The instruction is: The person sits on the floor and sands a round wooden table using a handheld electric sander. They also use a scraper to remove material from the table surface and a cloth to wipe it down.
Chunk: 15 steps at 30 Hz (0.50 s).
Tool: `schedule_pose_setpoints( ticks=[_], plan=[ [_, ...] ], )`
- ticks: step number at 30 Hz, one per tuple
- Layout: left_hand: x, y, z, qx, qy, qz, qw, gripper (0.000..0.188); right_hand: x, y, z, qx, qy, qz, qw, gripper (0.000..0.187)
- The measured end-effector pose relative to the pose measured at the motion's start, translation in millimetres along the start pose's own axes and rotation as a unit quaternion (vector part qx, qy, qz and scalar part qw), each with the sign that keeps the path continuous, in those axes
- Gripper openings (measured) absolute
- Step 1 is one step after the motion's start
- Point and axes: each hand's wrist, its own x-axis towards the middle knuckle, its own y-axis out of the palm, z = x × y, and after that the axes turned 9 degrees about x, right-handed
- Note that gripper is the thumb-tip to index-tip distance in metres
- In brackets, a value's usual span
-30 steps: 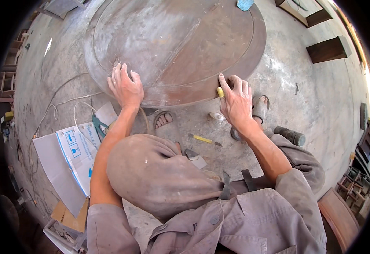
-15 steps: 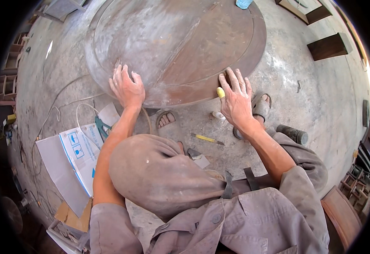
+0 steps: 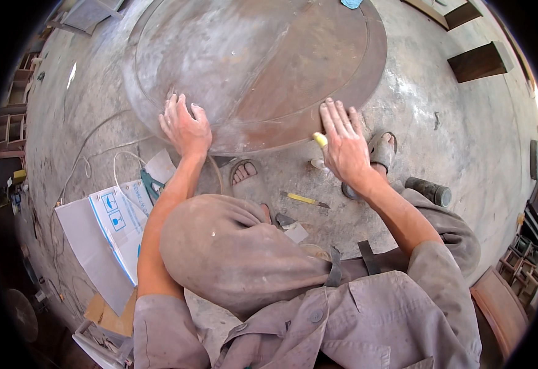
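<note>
Right hand: fingers now straight and drawn close together on the near-right rim of the round wooden disc; half a second ago they were more spread, and a second ago they were curled. The hand [image 3: 347, 150] is unclenched and grasps nothing. Judging by the pose, more finger surface now lies along the rim; how hard it presses cannot be told.
Yellow thumb cover: the cover [image 3: 320, 139] sticks out leftward at the disc's near edge.
Left hand: this hand [image 3: 189, 130] rests at the near-left rim, fingers loosely bent and grasping nothing, much as in both earlier frames.
Round wooden disc: the disc [image 3: 293, 86] lies ahead of the knees, beneath both hands, a paler haze on its left part.
Blue piece: on the disc's far edge [image 3: 350, 3].
Yellow-handled blade: on the floor [image 3: 304, 199], nearer the person than the disc.
Cardboard: left of the disc's near side [image 3: 90, 246].
</note>
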Motion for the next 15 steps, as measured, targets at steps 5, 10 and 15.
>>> schedule_pose_setpoints(
  ticks=[5, 10, 15],
  plan=[
    [-1, 1, 6, 0.012, 0.009, -0.012, 1.000, 0.046, -14, -5, -14, -0.037, 0.010, 0.012, 0.999, 0.071],
    [-3, 4, 3, 0.001, 0.006, -0.007, 1.000, 0.046, -28, -2, -2, -0.019, -0.013, 0.032, 0.999, 0.073],
    [0, 0, 3, 0.007, 0.000, -0.007, 1.000, 0.046, -20, -10, -16, -0.016, -0.014, 0.033, 0.999, 0.073]
  ],
)
